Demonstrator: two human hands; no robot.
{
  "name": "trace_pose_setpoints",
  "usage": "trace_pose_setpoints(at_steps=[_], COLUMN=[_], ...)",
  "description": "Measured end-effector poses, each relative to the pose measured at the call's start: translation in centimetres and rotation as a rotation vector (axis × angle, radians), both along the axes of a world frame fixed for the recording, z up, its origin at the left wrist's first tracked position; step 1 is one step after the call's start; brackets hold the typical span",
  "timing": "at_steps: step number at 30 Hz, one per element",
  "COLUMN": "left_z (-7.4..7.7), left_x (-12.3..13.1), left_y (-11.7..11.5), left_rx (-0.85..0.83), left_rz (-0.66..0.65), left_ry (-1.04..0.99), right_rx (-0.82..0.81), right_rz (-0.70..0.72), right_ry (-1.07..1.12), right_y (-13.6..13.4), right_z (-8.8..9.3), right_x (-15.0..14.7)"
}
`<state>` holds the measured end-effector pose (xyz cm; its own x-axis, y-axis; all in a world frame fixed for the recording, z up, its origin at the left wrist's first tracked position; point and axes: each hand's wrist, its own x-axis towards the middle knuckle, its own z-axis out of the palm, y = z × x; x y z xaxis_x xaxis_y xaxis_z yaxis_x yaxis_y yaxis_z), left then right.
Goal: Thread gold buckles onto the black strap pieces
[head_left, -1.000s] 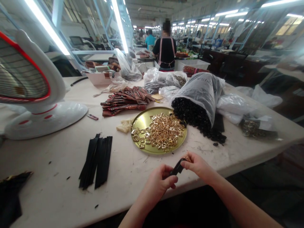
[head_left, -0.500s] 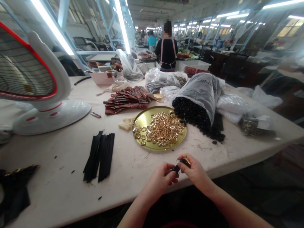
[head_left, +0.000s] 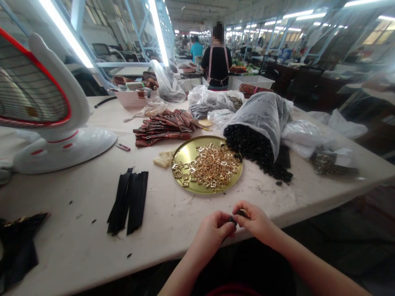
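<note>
Black strap piece [head_left: 233, 218] sits pinched between both hands at the near edge of the counter [head_left: 77, 246]: left hand [head_left: 212, 232] and right hand [head_left: 254, 222] have their fingers clamped on it, and a glint of gold shows at the right thumb. Beyond them lie black strips [head_left: 128, 203] and a gold tray [head_left: 185, 154] heaped with gold buckles [head_left: 210, 166]. Farther back, a plastic bag [head_left: 262, 115] spills black pieces; its printed letters are upside down and unreadable. A white fan [head_left: 43, 111] stands far left.
</note>
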<state>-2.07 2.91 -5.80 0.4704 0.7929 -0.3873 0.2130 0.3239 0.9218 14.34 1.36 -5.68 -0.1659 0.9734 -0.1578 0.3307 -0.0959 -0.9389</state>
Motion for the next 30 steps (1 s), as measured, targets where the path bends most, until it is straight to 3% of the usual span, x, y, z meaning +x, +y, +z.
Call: trace_pose_setpoints(at_steps=[2, 8, 14, 20, 23, 30], left_z=[-0.1, -1.3, -1.2, -2.1, -2.4, -1.9], left_x=[-0.1, -1.2, -0.3, -0.8, -1.1, -0.8], left_y=[0.3, 0.9, 0.8, 0.8, 0.3, 1.0], left_rx=[0.010, 0.057, 0.106, 0.125, 0.163, 0.372], left_rz=[-0.001, -0.027, -0.032, -0.088, -0.147, -0.130], left_ry=[0.019, 0.086, 0.107, 0.143, 0.223, 0.331], right_rx=[-0.034, 0.069, 0.035, -0.113, -0.099, -0.091], right_rz=[0.027, 0.037, 0.066, -0.027, -0.039, -0.096], right_ry=[0.057, -0.039, -0.024, 0.195, 0.214, 0.242], right_y=[0.3, 0.9, 0.6, 0.5, 0.5, 1.0], right_z=[-0.3, -0.4, -0.4, -1.9, -2.4, -2.7], right_x=[0.5, 1.2, 0.5, 0.6, 0.6, 0.1])
